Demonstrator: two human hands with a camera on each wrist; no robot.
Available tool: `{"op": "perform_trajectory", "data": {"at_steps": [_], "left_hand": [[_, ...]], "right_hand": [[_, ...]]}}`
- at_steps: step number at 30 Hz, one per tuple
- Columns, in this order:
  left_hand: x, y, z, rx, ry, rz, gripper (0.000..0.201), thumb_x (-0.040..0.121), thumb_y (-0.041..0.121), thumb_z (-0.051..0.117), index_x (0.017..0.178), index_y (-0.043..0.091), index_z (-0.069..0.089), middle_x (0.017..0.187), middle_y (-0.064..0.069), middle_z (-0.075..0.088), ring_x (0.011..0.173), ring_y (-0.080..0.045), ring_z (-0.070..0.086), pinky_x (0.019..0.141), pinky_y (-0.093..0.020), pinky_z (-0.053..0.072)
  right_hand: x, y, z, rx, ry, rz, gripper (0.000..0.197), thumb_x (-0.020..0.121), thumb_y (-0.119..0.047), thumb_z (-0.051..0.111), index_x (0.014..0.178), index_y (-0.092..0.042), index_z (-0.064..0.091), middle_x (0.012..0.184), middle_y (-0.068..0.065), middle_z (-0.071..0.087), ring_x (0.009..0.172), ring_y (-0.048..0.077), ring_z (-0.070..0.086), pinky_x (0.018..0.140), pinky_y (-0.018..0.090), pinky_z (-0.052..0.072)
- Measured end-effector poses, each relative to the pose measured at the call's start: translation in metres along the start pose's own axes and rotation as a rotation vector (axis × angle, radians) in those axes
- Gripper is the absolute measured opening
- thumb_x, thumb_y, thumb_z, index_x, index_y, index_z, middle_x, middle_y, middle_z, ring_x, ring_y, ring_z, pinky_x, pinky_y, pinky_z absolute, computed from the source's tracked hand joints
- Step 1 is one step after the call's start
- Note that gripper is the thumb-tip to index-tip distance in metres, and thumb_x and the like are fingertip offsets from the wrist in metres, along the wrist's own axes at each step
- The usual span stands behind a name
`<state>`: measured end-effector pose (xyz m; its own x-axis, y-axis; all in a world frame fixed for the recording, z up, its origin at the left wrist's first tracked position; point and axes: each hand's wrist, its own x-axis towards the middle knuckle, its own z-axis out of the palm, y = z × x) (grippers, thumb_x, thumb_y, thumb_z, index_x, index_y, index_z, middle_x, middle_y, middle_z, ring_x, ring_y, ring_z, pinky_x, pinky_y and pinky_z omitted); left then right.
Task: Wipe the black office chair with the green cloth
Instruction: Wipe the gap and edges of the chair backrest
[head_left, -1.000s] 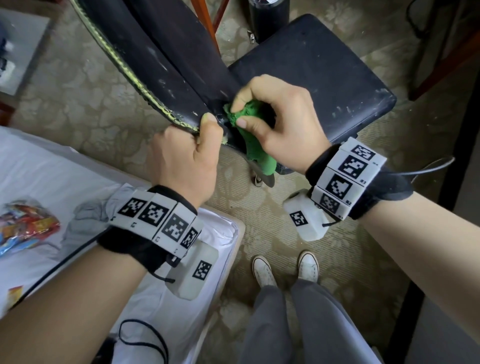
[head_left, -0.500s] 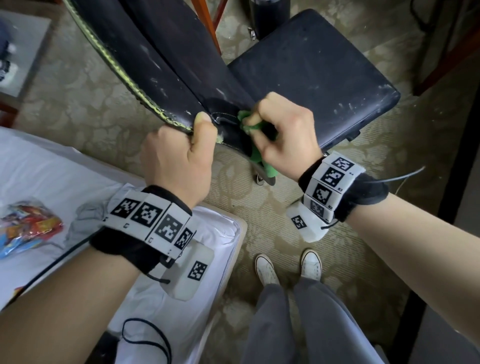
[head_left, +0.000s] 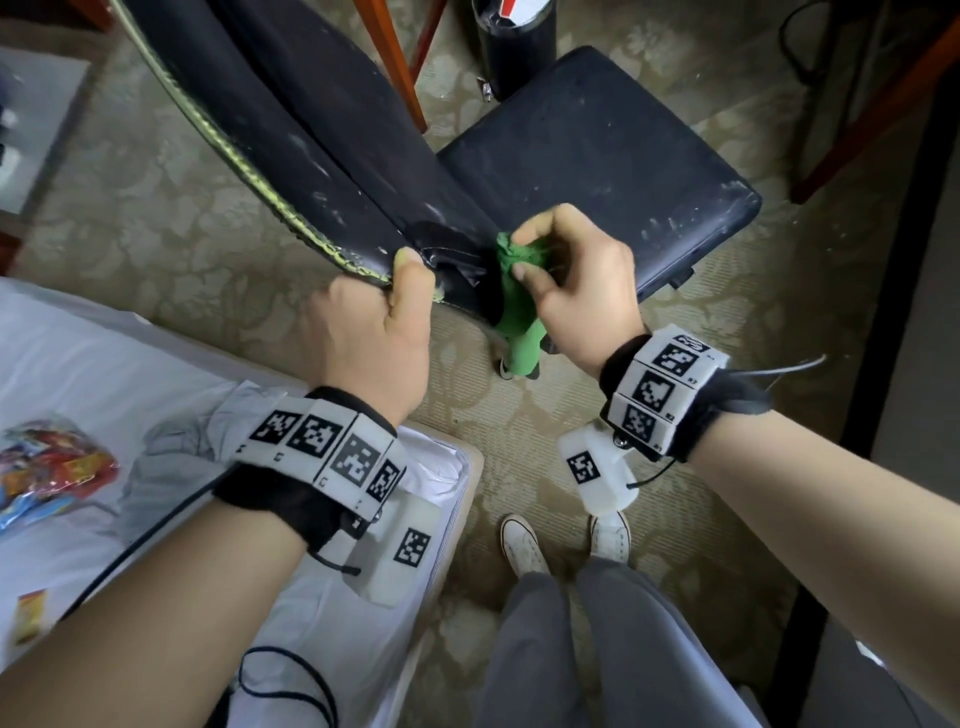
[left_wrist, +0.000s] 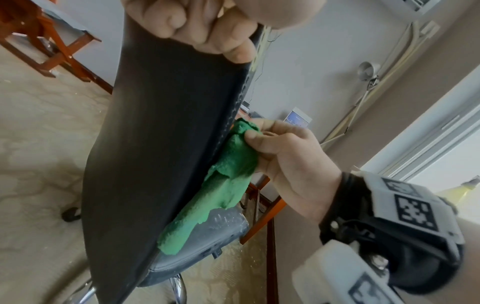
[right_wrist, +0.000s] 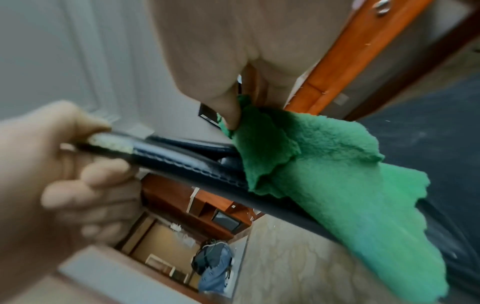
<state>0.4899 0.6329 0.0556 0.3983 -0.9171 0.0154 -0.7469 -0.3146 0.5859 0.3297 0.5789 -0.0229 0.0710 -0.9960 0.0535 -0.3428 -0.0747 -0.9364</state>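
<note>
Patterned carpet lies below; your left hand (head_left: 374, 332) clamps the black office chair (head_left: 322, 156) backrest edge steady so your right hand (head_left: 576, 280), pinching the green cloth (head_left: 519, 312), can rub it.

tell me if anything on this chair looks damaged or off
Yes. The chair backrest is worn: its covering has split at the top corner under the left hand, baring pale padding. Whitish scuffs speckle the seat. The green cloth looks intact.
</note>
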Motion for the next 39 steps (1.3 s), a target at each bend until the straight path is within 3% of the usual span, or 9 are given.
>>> {"op": "perform_trajectory", "data": {"at_steps": [3, 6, 10, 13, 16, 20, 27, 31, 39], "left_hand": [[-0.012, 0.013, -0.001, -0.001, -0.065, -0.042, 0.075, 0.081, 0.064, 0.020, 0.047, 0.014, 0.063, 0.052, -0.004, 0.062, 0.065, -0.031, 0.062, 0.080, -0.042, 0.051], [-0.022, 0.021, -0.003, -0.005, -0.148, -0.030, 0.073, 0.087, 0.067, 0.023, 0.046, 0.022, 0.062, 0.052, 0.002, 0.062, 0.069, -0.028, 0.064, 0.084, -0.042, 0.051], [-0.036, 0.014, -0.015, 0.105, -0.242, 0.198, 0.064, 0.082, 0.076, 0.034, 0.066, 0.024, 0.066, 0.059, 0.007, 0.063, 0.065, -0.010, 0.061, 0.068, -0.029, 0.046], [-0.046, 0.011, -0.036, 0.132, -0.095, 0.484, 0.036, 0.082, 0.054, 0.064, 0.068, 0.021, 0.065, 0.067, 0.010, 0.056, 0.058, -0.001, 0.049, 0.062, -0.022, 0.038], [-0.041, 0.020, -0.062, 0.130, 0.055, 0.762, 0.032, 0.076, 0.034, 0.079, 0.086, 0.006, 0.067, 0.093, -0.011, 0.057, 0.082, -0.022, 0.055, 0.073, -0.033, 0.044], [0.000, 0.036, -0.081, 0.484, -0.191, 0.895, 0.067, 0.069, 0.047, 0.082, 0.125, 0.018, 0.058, 0.130, -0.004, 0.054, 0.118, -0.028, 0.051, 0.098, -0.044, 0.031], [0.037, 0.031, -0.068, 0.496, -0.257, 1.077, 0.027, 0.080, 0.035, 0.078, 0.101, 0.019, 0.072, 0.092, -0.003, 0.067, 0.089, -0.030, 0.061, 0.084, -0.042, 0.044], [0.039, 0.031, -0.066, 0.465, -0.238, 1.104, 0.024, 0.080, 0.037, 0.077, 0.099, 0.023, 0.074, 0.089, 0.000, 0.066, 0.090, -0.027, 0.062, 0.064, -0.037, 0.042], [0.030, 0.047, -0.052, 0.449, -0.252, 1.109, 0.023, 0.083, 0.040, 0.074, 0.101, 0.026, 0.072, 0.091, 0.000, 0.065, 0.094, -0.028, 0.062, 0.063, -0.038, 0.038]], "right_hand": [[-0.014, 0.006, -0.012, 0.077, -0.072, 0.284, 0.028, 0.081, -0.006, 0.070, 0.103, -0.024, 0.067, 0.092, -0.006, 0.070, 0.088, 0.012, 0.068, 0.084, 0.034, 0.057], [-0.020, 0.005, -0.020, 0.188, -0.085, 0.502, 0.007, 0.076, -0.018, 0.073, 0.079, -0.023, 0.069, 0.082, 0.001, 0.073, 0.076, 0.023, 0.072, 0.068, 0.051, 0.061], [-0.022, -0.009, -0.030, 0.265, -0.090, 0.582, 0.011, 0.080, -0.025, 0.070, 0.076, -0.019, 0.061, 0.085, 0.012, 0.071, 0.072, 0.030, 0.070, 0.067, 0.052, 0.061], [-0.029, -0.018, -0.035, 0.298, -0.108, 0.620, 0.012, 0.086, -0.024, 0.065, 0.081, -0.016, 0.057, 0.096, 0.019, 0.070, 0.077, 0.039, 0.071, 0.066, 0.054, 0.060], [-0.037, -0.025, -0.038, 0.367, -0.110, 0.653, 0.011, 0.092, -0.017, 0.063, 0.085, -0.013, 0.055, 0.099, 0.021, 0.069, 0.074, 0.035, 0.070, 0.063, 0.045, 0.061], [-0.045, -0.038, -0.037, 0.450, -0.073, 0.619, 0.008, 0.087, 0.000, 0.068, 0.088, -0.005, 0.061, 0.086, 0.013, 0.068, 0.071, 0.023, 0.069, 0.062, 0.032, 0.059], [-0.053, -0.051, -0.011, 0.423, 0.124, 0.629, 0.021, 0.078, 0.006, 0.074, 0.075, -0.011, 0.063, 0.077, 0.007, 0.070, 0.072, 0.026, 0.071, 0.072, 0.039, 0.061], [-0.060, -0.067, -0.004, 0.433, 0.234, 0.558, 0.019, 0.077, 0.004, 0.073, 0.073, -0.013, 0.064, 0.074, 0.007, 0.070, 0.072, 0.025, 0.071, 0.068, 0.037, 0.061], [-0.065, -0.062, -0.017, 0.255, 0.332, 0.585, 0.015, 0.074, 0.000, 0.072, 0.077, -0.014, 0.069, 0.081, 0.008, 0.074, 0.078, 0.026, 0.073, 0.071, 0.043, 0.062]]}}
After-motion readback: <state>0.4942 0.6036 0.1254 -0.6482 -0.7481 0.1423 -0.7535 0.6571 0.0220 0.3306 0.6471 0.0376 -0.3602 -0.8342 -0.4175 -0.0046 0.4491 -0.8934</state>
